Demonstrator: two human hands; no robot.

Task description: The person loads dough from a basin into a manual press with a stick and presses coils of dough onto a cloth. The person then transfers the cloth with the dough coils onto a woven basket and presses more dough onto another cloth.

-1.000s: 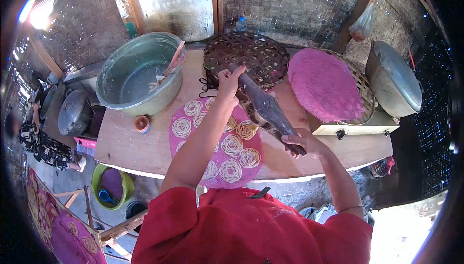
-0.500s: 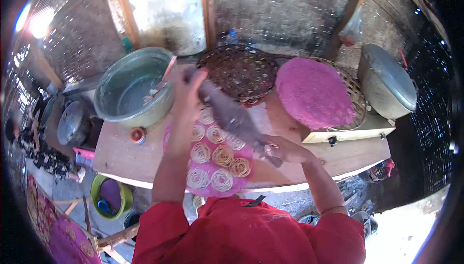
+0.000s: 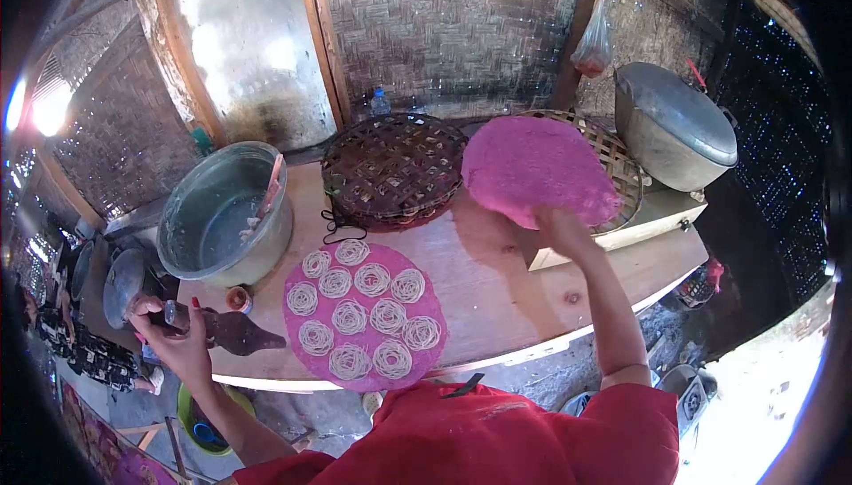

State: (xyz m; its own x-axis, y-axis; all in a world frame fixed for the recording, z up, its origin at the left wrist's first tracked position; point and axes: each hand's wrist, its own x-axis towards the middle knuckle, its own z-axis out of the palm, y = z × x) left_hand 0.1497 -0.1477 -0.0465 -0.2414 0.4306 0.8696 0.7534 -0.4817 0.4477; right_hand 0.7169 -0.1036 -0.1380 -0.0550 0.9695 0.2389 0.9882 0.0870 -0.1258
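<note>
My left hand [image 3: 177,330] is closed around one end of a dark, tapered, bottle-like vessel [image 3: 241,332], held at the table's left front edge with its narrow end toward the right. My right hand [image 3: 563,233] reaches to the near edge of a pink round mat [image 3: 532,165], its fingers closed at that edge and partly hidden. The mat lies over a woven bamboo tray [image 3: 626,170]. Between my hands, another pink round mat [image 3: 297,356] lies flat on the table, bearing several pale nests of thin strands [image 3: 388,316].
A large green basin [image 3: 226,263] with a stick leaning inside stands at the left, beside a small brown jar [image 3: 238,299]. Dark woven trays [image 3: 390,165] are stacked at the back. An oval metal pot [image 3: 674,130] is at the right. Below the table is a yellow-green tub [image 3: 186,410].
Both hands were on the dark vessel above the nests. My left hand has carried it left and down; my right hand has let go and moved to the other pink mat. The view has shifted.
</note>
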